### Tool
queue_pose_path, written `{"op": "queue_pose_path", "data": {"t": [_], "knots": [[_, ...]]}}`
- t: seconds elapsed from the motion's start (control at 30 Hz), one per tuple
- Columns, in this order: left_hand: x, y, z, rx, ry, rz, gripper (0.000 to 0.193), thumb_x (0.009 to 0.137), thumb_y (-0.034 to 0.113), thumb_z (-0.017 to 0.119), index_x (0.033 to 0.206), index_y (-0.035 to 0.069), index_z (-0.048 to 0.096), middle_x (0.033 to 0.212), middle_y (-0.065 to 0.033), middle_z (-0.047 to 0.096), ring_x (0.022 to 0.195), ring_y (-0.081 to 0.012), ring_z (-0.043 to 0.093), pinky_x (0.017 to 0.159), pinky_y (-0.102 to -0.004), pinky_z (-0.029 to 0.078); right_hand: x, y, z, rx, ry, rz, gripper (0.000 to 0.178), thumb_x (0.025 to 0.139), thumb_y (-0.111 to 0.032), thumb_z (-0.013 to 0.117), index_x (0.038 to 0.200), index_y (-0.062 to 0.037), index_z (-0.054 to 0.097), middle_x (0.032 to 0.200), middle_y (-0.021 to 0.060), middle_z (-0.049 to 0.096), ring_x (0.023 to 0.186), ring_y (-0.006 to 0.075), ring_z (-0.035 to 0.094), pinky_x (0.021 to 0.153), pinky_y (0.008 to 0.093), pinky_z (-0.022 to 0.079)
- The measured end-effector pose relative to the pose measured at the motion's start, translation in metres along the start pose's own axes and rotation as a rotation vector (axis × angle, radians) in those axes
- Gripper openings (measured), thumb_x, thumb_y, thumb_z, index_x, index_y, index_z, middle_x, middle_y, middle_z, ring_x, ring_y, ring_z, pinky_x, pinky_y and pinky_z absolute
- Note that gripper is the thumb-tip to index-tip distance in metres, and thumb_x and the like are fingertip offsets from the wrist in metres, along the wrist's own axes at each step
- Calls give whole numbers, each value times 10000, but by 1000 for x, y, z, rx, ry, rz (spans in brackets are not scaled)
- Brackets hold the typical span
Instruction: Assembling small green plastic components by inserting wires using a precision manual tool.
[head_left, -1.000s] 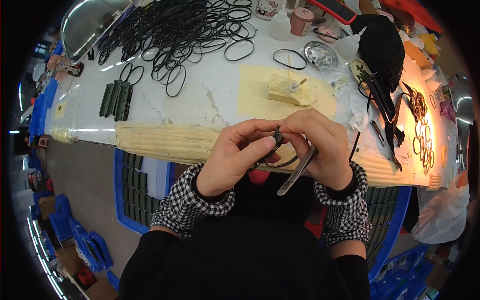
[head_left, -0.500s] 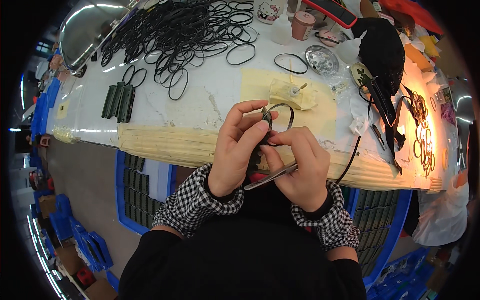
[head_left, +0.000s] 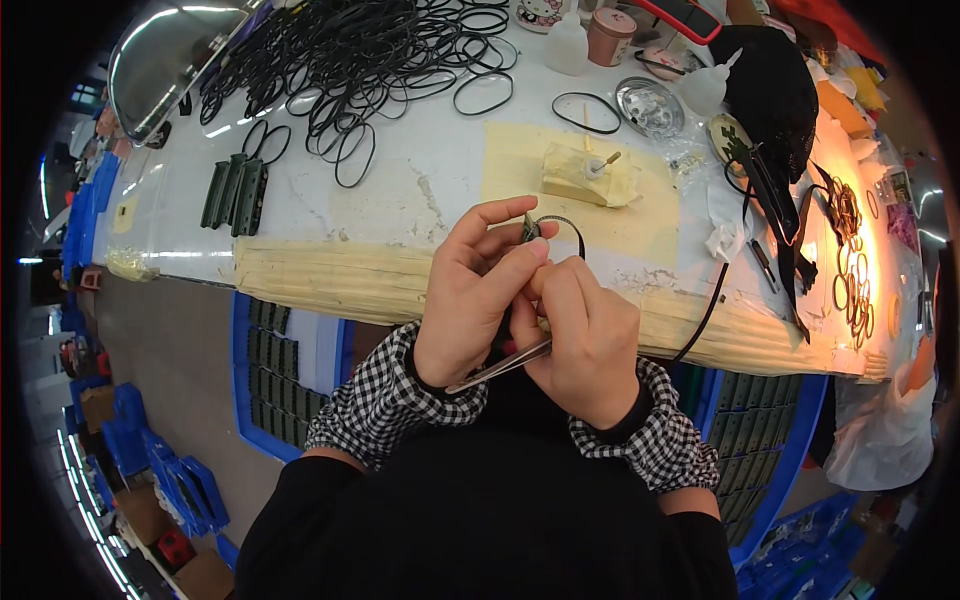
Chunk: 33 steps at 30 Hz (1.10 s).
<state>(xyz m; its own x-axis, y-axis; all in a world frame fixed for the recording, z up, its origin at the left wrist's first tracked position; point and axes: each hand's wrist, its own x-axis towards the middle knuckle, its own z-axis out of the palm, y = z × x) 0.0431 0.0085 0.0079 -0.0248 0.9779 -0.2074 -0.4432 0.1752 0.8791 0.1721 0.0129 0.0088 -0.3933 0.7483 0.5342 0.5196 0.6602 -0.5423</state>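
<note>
My left hand (head_left: 465, 300) is closed on a small dark green part (head_left: 530, 228), pinched between thumb and fingers above the table's front edge; most of it is hidden. A black rubber ring (head_left: 580, 232) loops up and out from that part. My right hand (head_left: 588, 340) is closed, its fingertips pressed against the left thumb at the ring and part. Metal tweezers (head_left: 500, 367) lie in the right palm, their free end slanting down toward my left cuff. What the right fingertips pinch is hidden.
Black rubber rings (head_left: 350, 60) pile at the back left, near several dark green parts (head_left: 235, 195). Ahead stands a taped block (head_left: 590, 178) with a stick; a metal dish (head_left: 650, 107) and squeeze bottle (head_left: 567, 45) lie beyond. Blue trays (head_left: 240, 380) of green parts sit below the table.
My right hand has moved left and slightly down, closing against the left thumb. The tweezers shifted left with it, and less of the ring shows. My left hand has barely moved.
</note>
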Motion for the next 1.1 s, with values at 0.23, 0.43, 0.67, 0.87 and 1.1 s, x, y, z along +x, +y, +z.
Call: {"op": "queue_pose_path", "data": {"t": [0.23, 0.43, 0.67, 0.87, 1.1], "knots": [[0, -3, -1, -85, 0, -81, 355, 914, 42, 571, 1257, -10, 499, 1111, -149, 637, 892, -122, 619, 782, -250, 519, -4, 7, 1, 79, -18, -50, 151, 779, -82, 658, 862, -41, 540, 749, 69, 528, 505, 209, 541, 452, 313, 438], [-1, -4, -2, -106, -7, -102, 373, 913, 66, 598, 1267, -4, 501, 1107, -152, 642, 906, -131, 629, 769, -245, 524, -3, 4, -3, 59, -25, -78, 175, 747, 14, 682, 838, -30, 540, 701, 82, 517, 511, 232, 555, 436, 324, 425], [2, 11, -10, -107, -232, -205, 370, 959, 105, 547, 1307, 0, 484, 1058, -102, 656, 950, -130, 641, 821, -255, 535, 16, 14, -29, 266, 148, 46, 258, 781, 27, 675, 1024, -55, 646, 803, 84, 582, 634, 197, 583, 554, 283, 473], [-4, 9, -17, 37, -388, -201, 372, 966, 136, 513, 1303, -16, 466, 1087, -96, 630, 947, -133, 640, 840, -282, 541, 23, 36, -39, 364, -88, -1, 154, 796, 20, 676, 944, -19, 655, 821, 85, 632, 676, 221, 606, 584, 293, 480], [-6, 14, -15, 94, -413, -217, 366, 953, 114, 521, 1292, -22, 490, 1137, -84, 621, 996, -114, 616, 896, -266, 492, 23, 48, -37, 279, -80, -164, 140, 772, -14, 698, 881, -39, 614, 769, 62, 615, 622, 231, 601, 533, 305, 462]]}}
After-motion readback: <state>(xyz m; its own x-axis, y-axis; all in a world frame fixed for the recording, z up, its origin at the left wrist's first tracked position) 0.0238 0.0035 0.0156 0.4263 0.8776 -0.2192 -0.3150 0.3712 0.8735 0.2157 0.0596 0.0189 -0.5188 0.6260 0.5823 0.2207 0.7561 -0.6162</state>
